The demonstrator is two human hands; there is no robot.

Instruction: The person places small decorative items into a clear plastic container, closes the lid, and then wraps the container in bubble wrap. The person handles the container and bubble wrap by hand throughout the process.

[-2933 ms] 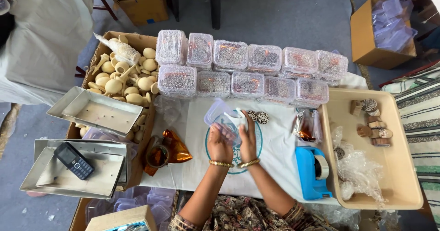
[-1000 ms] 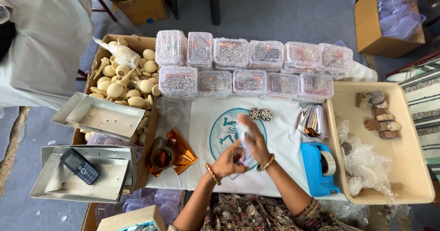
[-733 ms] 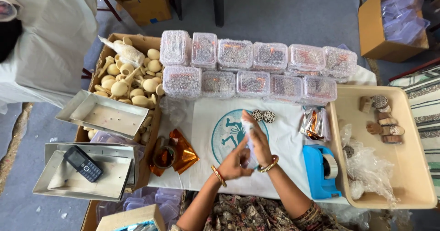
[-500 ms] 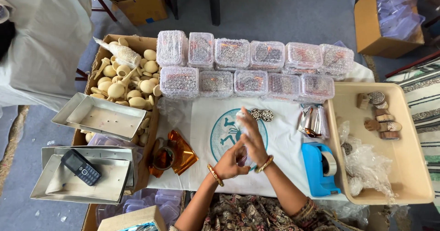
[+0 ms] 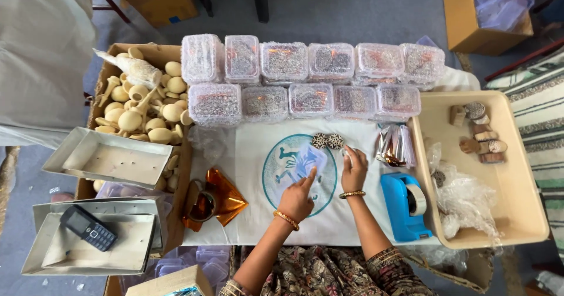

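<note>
cloth, white with a round teal emblem, covers the middle of the frame. two rows of clear lidded boxes packed with small patterned pieces run across the top centre. cardboard box at upper left is heaped with pale wooden pieces. beige tray at right holds crumpled clear wrap and a few wooden blocks. grey metal tray at left is bare inside; another at lower left carries a dark phone. blue tape dispenser sits right of centre. small clear plastic piece, see-through and faintly bluish, lies on the emblem at centre, long axis tilted toward upper right. left hand presses it with fingers extended; right hand rests just beside, fingers loosely curled on the cloth.
</note>
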